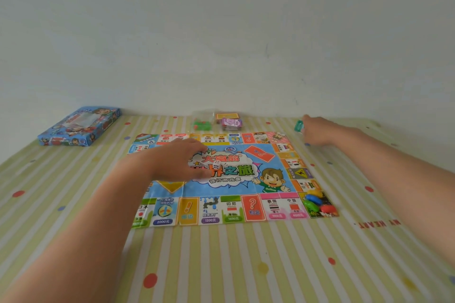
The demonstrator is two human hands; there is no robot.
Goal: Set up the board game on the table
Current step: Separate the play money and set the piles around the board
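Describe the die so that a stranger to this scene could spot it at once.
Start at the colourful game board spread on the striped tablecloth. On the title cloud in its blue middle, just right of the left hand, lies the die. It is a small white cube with dark pips, unlike the coloured tokens heaped on the board's near right corner.

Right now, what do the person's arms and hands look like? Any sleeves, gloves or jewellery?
Both forearms are bare to the picture's edge, no sleeves in view. The left hand and right hand are ungloved, with no watch, bracelet or ring visible.
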